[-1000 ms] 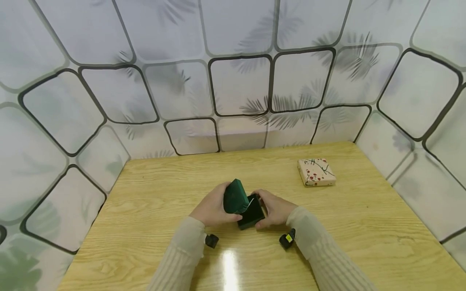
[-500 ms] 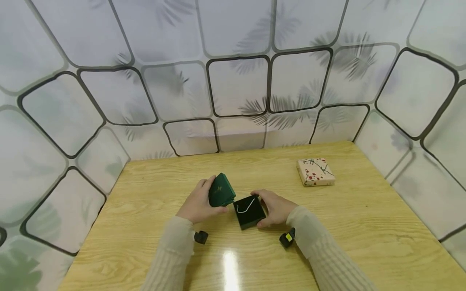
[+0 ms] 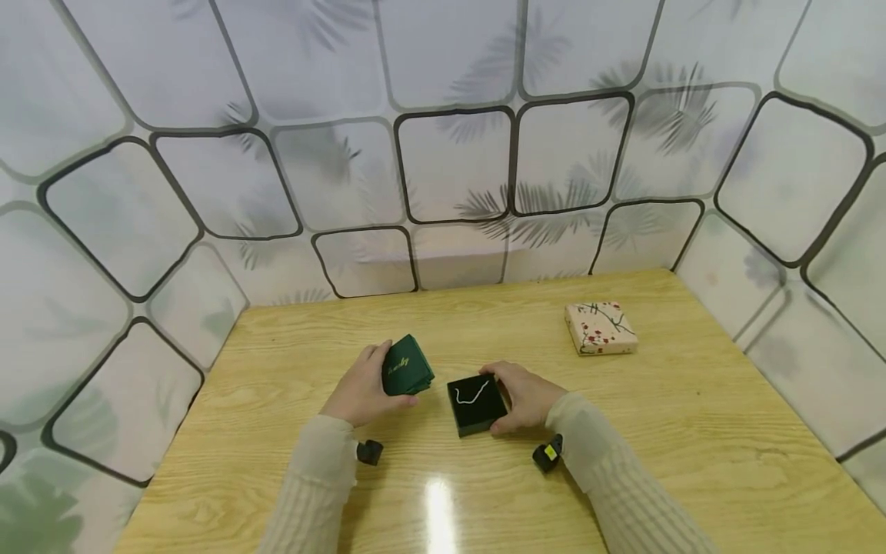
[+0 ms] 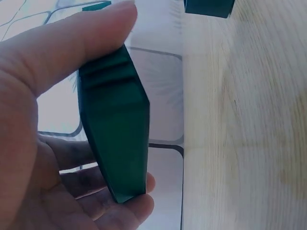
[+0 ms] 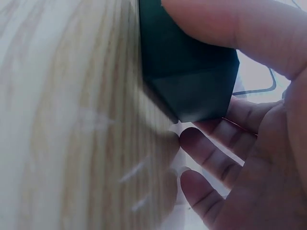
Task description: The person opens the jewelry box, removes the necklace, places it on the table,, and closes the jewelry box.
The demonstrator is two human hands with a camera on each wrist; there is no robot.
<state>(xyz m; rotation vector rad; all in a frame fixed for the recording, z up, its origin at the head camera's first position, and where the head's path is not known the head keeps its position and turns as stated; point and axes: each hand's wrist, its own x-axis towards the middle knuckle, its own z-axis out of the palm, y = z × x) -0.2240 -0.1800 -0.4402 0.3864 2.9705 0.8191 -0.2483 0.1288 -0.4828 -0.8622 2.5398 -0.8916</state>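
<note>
Wood-grain tabletop (image 3: 298,354), left and right edges converging on a back edge. Patterned wall covering (image 3: 453,165) behind the back edge and along both sides: rounded outlines, grey palm fronds.

Left side: left sleeve (image 3: 308,469), cream, ribbed, small black wrist camera (image 3: 369,452) at its cuff. Left hand (image 3: 363,392) between the tabletop's left edge and its middle, pinching a green box lid (image 3: 405,368) between thumb and curled fingers. Left wrist view puts the thumb across one side, fingers bent round the opposite end. Lid tilted, raised off the tabletop; gold lettering on the top face, too small to read.

Just right of it, apart from the lid: dark green box base (image 3: 477,426), upright on the tabletop, about midway between left and right edges. Black lining. A thin silvery chain (image 3: 472,402) lies on the lining in a bent line, one end toward the far right corner of the base.

Right hand (image 3: 527,396) grips the base from its right side, thumb at the near corner, fingers at the far one. In the right wrist view two fingers stand spread apart beyond the base; whether they touch the tabletop, cannot tell. Right sleeve (image 3: 623,469) matches the left.

Farthest right: cream blossom-print box (image 3: 600,328), lying flat toward the tabletop's back right corner, well apart from both hands.
</note>
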